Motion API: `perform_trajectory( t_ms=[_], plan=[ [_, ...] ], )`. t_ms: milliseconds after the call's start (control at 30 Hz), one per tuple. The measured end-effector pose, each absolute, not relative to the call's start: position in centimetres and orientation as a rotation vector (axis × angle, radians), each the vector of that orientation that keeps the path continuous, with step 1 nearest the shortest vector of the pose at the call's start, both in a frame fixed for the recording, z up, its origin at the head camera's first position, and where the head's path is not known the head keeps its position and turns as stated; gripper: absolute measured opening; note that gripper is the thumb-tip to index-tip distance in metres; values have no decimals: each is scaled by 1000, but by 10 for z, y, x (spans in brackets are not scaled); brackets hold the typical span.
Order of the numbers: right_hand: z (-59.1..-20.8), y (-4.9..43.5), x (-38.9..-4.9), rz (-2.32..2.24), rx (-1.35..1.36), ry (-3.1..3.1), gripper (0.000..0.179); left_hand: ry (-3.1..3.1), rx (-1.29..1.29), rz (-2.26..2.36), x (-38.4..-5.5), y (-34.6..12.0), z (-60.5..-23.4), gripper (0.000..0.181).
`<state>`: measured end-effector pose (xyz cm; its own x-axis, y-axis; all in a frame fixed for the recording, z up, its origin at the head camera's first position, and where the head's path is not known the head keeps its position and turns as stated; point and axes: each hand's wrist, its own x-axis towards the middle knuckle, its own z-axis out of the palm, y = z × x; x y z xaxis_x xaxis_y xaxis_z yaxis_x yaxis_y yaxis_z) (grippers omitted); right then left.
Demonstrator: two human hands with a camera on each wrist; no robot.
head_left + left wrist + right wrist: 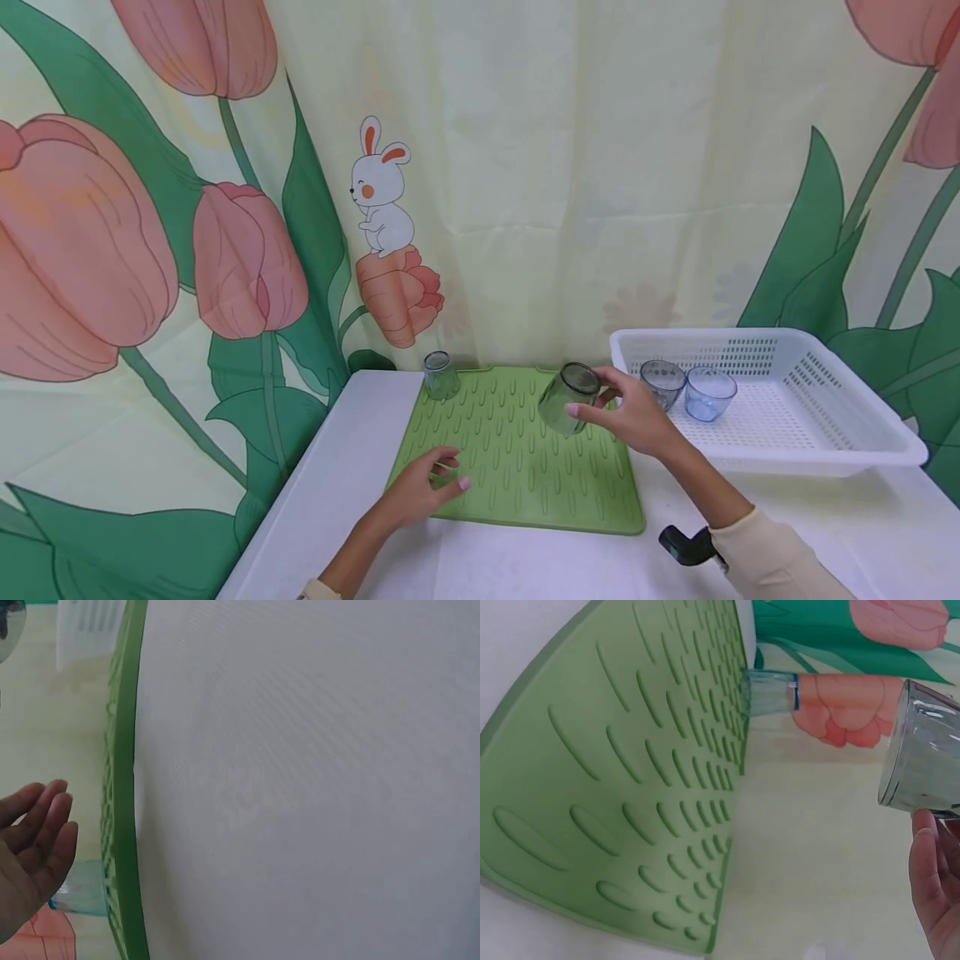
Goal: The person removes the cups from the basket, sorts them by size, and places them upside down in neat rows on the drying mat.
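My right hand (pixel 633 414) grips a clear grey drinking glass (pixel 561 408) between thumb and fingers. The glass is tilted and held above the right half of a green ridged mat (pixel 517 479); the right wrist view shows it raised off the mat, with fingers (pixel 928 877) against its side. Over the mat's front left edge hovers my left hand (pixel 422 490), fingers loosely bent and nothing in them. In the left wrist view this hand (pixel 34 851) is beside the mat's edge (pixel 126 750). A small bluish glass (pixel 442 382) stands on the mat's back left corner.
To the right of the mat sits a white perforated plastic basket (pixel 825 458). Inside it are a grey glass (pixel 660 385) and a light blue glass (pixel 708 398), side by side near its left wall. A white cloth covers the table (pixel 322 492), and a tulip-printed curtain (pixel 525 167) hangs behind.
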<state>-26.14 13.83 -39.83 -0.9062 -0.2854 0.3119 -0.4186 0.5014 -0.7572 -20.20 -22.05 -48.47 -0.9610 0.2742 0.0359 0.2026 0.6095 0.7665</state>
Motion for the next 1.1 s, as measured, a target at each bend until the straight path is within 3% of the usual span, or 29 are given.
perform_trajectory(
  t_ms=[633, 1100],
  plan=[
    [-394, 131, -277, 1269, 537, -2682, 72, 2942, 99, 1145, -188, -260, -493, 67],
    [-382, 113, -292, 1312, 563, -2690, 69, 2917, -45, 1043, -182, -273, -494, 80]
  ],
)
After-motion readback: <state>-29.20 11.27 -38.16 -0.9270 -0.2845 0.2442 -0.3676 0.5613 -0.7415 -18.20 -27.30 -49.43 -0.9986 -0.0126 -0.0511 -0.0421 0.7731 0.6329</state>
